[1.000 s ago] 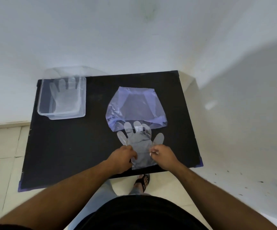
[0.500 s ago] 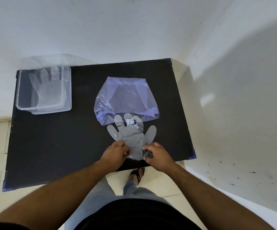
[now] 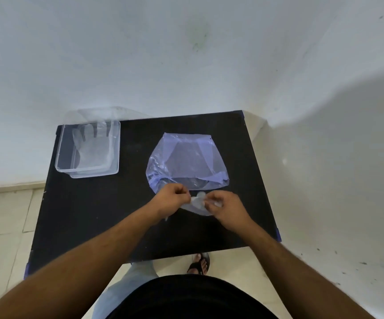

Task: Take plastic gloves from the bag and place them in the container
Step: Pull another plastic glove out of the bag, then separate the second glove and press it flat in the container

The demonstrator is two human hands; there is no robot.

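Observation:
A bluish see-through plastic bag lies open on the black table, its mouth facing me. Just in front of the mouth, my left hand and my right hand both pinch a clear plastic glove, which is bunched up and lifted between them. Most of the glove is hidden by my fingers. At the table's far left corner stands a clear rectangular container with another clear glove lying flat inside it.
White walls close in behind and to the right of the table. Tiled floor and my sandalled foot show below the table's near edge. Blue tape marks the table's front corners.
The glove lay flat on the table with my hands at its cuff; now it is gathered up and raised between both hands, closer to the bag's mouth.

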